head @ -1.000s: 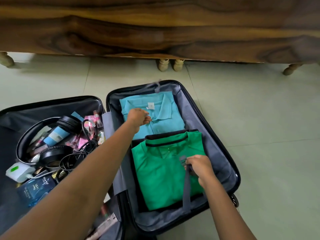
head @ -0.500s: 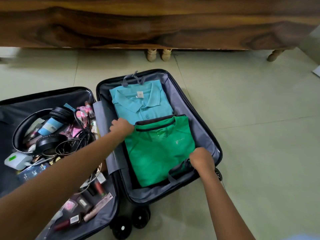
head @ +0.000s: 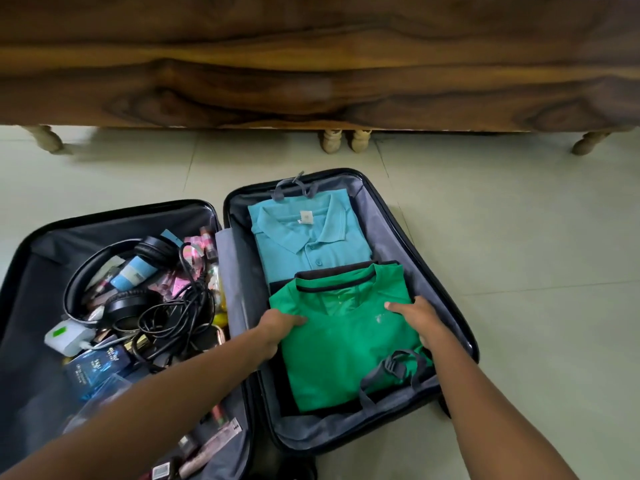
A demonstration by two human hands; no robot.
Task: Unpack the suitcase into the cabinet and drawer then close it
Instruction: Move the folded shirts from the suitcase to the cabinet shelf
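A black suitcase (head: 460, 299) lies open on the floor. Its right half holds a folded green shirt (head: 343, 344) over a dark garment, and a light blue polo shirt (head: 311, 237) further back. My left hand (head: 277, 330) grips the green shirt's left edge, thumb on top and fingers curled under. My right hand (head: 420, 318) grips its right edge, fingers spread on the cloth. An unbuckled grey strap (head: 391, 372) lies loose over the shirt's near end. The wooden cabinet (head: 311, 71) stands across the back.
The suitcase's left half (head: 31, 271) is full of small things: black headphones (head: 114, 278), tangled cables (head: 180, 313), a white charger (head: 67, 336), a blue box (head: 93, 367), cosmetics. Pale tiled floor (head: 536, 271) lies to the right. Cabinet legs (head: 343, 140) stand behind the suitcase.
The straps were let go and now lie loose. My left hand moved from the blue polo down to the green shirt's left edge; my right hand moved from the strap to its right edge.
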